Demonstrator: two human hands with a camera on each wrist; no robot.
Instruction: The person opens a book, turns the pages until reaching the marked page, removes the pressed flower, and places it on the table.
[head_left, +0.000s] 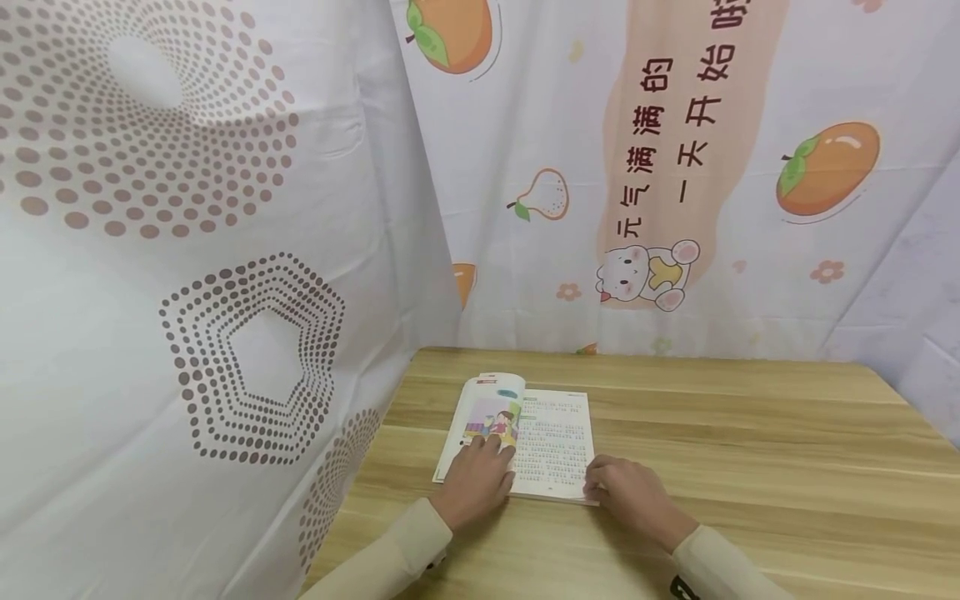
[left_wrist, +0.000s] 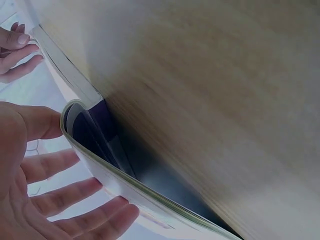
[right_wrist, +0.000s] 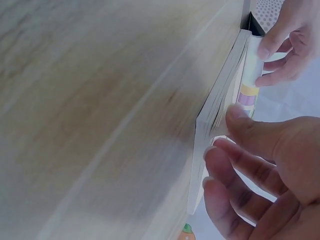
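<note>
An open book (head_left: pixel 553 450) lies on the wooden table, with a colour picture on its left page (head_left: pixel 491 408) and printed text on the right one. My left hand (head_left: pixel 478 479) rests on the lower left page, its fingers spread and nearly straight in the left wrist view. That left side bows up in a curve near the spine (left_wrist: pixel 75 107). At the bottom right corner, my right hand (head_left: pixel 633 496) pinches the edge of a page between thumb and curled forefinger. In the right wrist view, slightly parted pages (right_wrist: pixel 225 100) show beside the right thumb (right_wrist: pixel 242 120).
The wooden table (head_left: pixel 750 442) extends to the right of the book. A white curtain with dotted patterns (head_left: pixel 262 358) hangs close on the left. Behind the table hangs a cloth printed with fruit and characters (head_left: pixel 555 275).
</note>
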